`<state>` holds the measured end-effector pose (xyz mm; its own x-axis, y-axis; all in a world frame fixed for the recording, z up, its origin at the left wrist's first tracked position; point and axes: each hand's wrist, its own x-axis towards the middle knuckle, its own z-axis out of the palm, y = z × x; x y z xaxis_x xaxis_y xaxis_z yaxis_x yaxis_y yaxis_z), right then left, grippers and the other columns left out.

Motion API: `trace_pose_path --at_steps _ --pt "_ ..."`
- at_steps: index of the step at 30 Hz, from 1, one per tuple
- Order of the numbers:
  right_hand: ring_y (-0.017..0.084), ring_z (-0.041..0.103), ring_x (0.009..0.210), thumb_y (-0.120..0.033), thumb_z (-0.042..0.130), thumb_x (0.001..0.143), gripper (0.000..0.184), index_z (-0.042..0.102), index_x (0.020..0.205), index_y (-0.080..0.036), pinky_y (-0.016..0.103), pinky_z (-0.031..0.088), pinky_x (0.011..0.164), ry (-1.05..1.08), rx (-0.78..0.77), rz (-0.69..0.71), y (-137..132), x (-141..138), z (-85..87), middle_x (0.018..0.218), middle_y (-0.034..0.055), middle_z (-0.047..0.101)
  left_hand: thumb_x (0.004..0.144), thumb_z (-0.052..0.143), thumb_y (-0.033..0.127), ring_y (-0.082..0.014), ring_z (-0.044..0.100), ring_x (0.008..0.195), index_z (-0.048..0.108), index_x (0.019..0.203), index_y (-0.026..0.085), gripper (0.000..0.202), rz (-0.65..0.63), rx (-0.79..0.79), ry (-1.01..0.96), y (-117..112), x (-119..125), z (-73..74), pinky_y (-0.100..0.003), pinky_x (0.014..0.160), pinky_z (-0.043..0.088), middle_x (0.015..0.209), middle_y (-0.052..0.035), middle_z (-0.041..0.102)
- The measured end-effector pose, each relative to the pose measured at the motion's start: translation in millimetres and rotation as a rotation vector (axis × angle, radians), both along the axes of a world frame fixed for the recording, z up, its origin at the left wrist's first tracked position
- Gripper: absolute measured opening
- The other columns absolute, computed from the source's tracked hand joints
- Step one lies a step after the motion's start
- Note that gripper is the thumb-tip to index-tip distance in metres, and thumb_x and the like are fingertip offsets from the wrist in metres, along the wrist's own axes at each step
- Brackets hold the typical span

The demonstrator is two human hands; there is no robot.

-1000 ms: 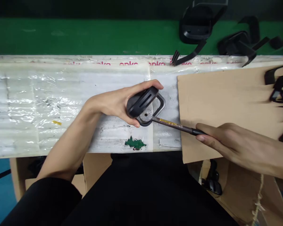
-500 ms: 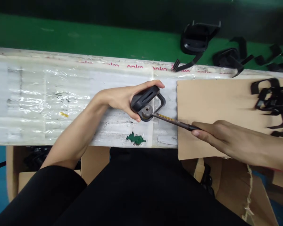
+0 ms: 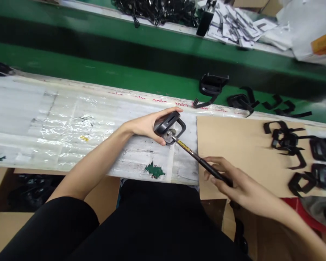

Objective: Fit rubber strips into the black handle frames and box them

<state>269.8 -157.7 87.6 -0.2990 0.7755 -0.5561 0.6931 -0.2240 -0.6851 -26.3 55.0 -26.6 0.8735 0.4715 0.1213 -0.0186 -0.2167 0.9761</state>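
Observation:
My left hand (image 3: 148, 126) is closed round a black plastic bracket (image 3: 167, 123), thumb on its near side and fingers on the far side. The bracket has a slotted block and an open loop, held over the white-covered bench. My right hand (image 3: 229, 177) grips the black handle of a hammer (image 3: 191, 152), which has a yellow label on its metal shaft. The hammer's round grey head, with a small hole in its top, lies within the bracket's loop. Whether the head touches the bracket I cannot tell.
A cardboard sheet (image 3: 230, 145) covers the bench's right part, with several black brackets (image 3: 285, 139) on its right side. More black parts (image 3: 212, 85) lie along the green strip behind. Black cables (image 3: 157, 9) and white papers (image 3: 233, 21) are piled on the back shelf. Cardboard boxes stand below the bench.
The view has shifted, bringing the back shelf into sight. My right hand now sits further along the hammer's handle, which slants more steeply toward me. My left hand keeps hold of the bracket.

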Motion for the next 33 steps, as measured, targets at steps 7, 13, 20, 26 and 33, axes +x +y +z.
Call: trace_pose_path --at_steps 7,13,20,26,33 --pt "0.032 0.064 0.136 -0.035 0.046 0.109 0.038 0.055 0.145 -0.029 0.051 0.052 0.114 -0.073 0.176 -0.084 -21.0 -2.4 -36.4 0.146 0.0118 0.067 0.059 0.099 0.045 -0.0412 0.045 0.152 0.044 0.159 0.032 0.115 0.129 0.265 0.045 -16.1 5.3 7.6 -0.058 0.127 0.037 0.163 -0.0151 0.048" --pt "0.03 0.072 0.122 -0.026 0.058 0.102 0.047 0.05 0.148 -0.031 0.043 0.066 0.091 0.06 0.227 -0.186 -28.9 5.3 -42.6 0.15 0.0136 0.061 0.075 0.09 0.041 -0.0417 0.035 0.158 0.027 0.169 0.031 0.113 0.089 0.245 0.07 -20.3 6.4 7.8 -0.054 0.131 0.031 0.173 -0.0144 0.034" --pt "0.037 0.065 0.132 -0.022 0.064 0.099 0.026 0.076 0.121 -0.025 0.049 0.066 0.091 0.493 0.578 -0.283 -25.9 2.9 -22.3 0.105 0.0117 0.079 0.083 0.082 0.038 -0.0419 0.044 0.152 0.025 0.17 0.035 0.104 0.134 -0.071 -0.081 -13.6 2.1 -8.9 -0.055 0.127 0.034 0.172 -0.0107 0.038" --pt "0.029 0.068 0.089 -0.035 0.054 0.105 0.033 0.07 0.079 -0.021 0.053 0.053 0.085 0.573 1.117 -0.475 2.8 -62.2 -27.1 0.084 0.0074 0.075 0.091 0.067 0.064 -0.0384 0.05 0.148 0.049 0.16 0.028 0.081 0.387 -0.156 -0.174 -20.9 14.0 -16.4 -0.05 0.124 0.037 0.159 -0.0124 0.056" --pt "0.008 0.027 0.047 -0.044 0.057 0.097 0.048 0.032 0.063 -0.022 0.032 0.037 0.055 1.042 1.076 -0.614 19.9 -128.0 -14.2 0.057 -0.0079 0.024 0.096 0.067 0.052 -0.0257 0.068 0.117 0.071 0.131 0.02 0.048 0.819 -0.213 -0.224 -39.5 37.0 -0.5 -0.037 0.105 0.051 0.128 -0.0109 0.074"
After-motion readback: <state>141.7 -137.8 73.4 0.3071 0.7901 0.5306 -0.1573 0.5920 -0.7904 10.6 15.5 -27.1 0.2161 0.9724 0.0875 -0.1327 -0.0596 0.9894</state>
